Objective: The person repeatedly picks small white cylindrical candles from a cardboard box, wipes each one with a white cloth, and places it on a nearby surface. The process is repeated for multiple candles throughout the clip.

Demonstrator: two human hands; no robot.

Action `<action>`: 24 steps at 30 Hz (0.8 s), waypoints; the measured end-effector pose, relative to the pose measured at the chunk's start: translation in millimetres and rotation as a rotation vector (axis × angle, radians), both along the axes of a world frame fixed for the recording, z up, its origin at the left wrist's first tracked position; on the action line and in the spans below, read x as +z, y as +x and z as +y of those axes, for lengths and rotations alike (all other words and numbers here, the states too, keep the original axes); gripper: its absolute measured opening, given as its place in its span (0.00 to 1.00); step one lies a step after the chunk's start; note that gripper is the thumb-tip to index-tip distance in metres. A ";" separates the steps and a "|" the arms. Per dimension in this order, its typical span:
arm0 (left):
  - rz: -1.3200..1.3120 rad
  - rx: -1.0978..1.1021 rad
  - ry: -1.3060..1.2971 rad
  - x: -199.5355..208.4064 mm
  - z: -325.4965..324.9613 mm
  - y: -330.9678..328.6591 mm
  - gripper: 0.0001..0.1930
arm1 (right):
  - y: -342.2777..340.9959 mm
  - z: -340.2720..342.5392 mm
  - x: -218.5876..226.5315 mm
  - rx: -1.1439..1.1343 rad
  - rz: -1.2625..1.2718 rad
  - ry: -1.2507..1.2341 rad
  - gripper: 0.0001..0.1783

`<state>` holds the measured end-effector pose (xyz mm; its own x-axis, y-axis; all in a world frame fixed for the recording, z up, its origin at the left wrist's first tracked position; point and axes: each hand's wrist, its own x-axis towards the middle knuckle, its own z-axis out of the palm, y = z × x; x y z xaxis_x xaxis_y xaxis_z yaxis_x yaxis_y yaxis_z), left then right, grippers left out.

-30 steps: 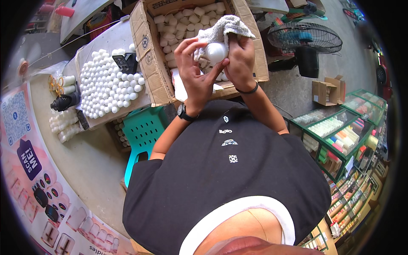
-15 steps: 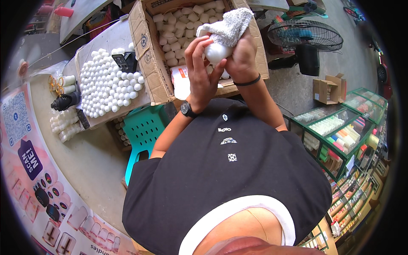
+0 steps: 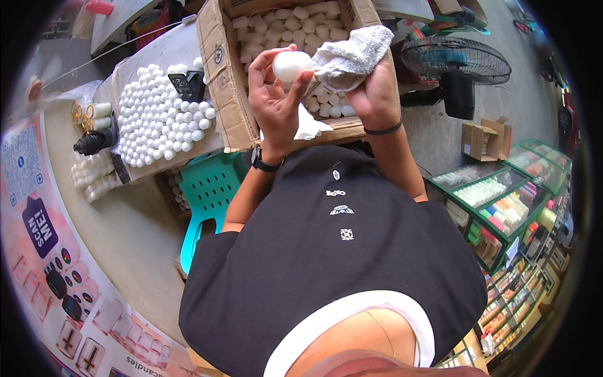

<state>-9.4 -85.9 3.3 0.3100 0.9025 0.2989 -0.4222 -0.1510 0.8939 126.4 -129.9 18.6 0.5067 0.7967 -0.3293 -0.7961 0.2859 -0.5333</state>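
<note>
My left hand (image 3: 274, 108) grips a short, rounded white candle (image 3: 291, 66) between fingers and thumb, above the near part of an open cardboard box (image 3: 221, 81). In my right hand (image 3: 379, 99) is a bunched grey-white cloth (image 3: 353, 55), its folds covering some of the fingers. Cloth and candle are very close together; whether they touch I cannot tell. Many similar white candles (image 3: 286, 26) fill the box beneath. A white sheet or bag (image 3: 309, 125) lies at the box's near edge, partly behind my left hand.
On the table to the left, round white candles (image 3: 157, 122) stand in a dense group beside a black device (image 3: 187, 87). A teal plastic stool (image 3: 213, 187) is below it. To the right are a black fan (image 3: 455, 60), a small carton (image 3: 487, 139) and green-framed display cases (image 3: 480, 188).
My hands have moved apart: the left went left and holds the candle away from the cloth, while the right shifted right with the cloth. Before, both hands held the candle against the cloth.
</note>
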 end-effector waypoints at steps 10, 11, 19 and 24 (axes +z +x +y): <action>0.100 -0.028 0.013 4.4 16.1 -17.9 0.27 | -19.3 -21.7 -1.8 0.150 -0.538 -0.065 0.11; 0.109 -0.030 0.019 5.4 15.6 -18.6 0.27 | -17.4 -25.4 -1.8 0.202 -0.641 -0.057 0.10; 0.145 -0.061 -0.008 9.4 16.6 -23.1 0.25 | -25.7 -23.1 16.7 0.111 -1.645 0.035 0.15; 0.499 0.043 0.397 16.5 25.8 -34.4 0.24 | -23.5 -18.6 16.5 0.090 -2.092 0.040 0.12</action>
<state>-43.8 -60.1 19.8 0.4640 0.7674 0.4425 0.0441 -0.5189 0.8537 102.9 -148.5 35.1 -0.0208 0.8250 0.5647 0.8396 0.3210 -0.4381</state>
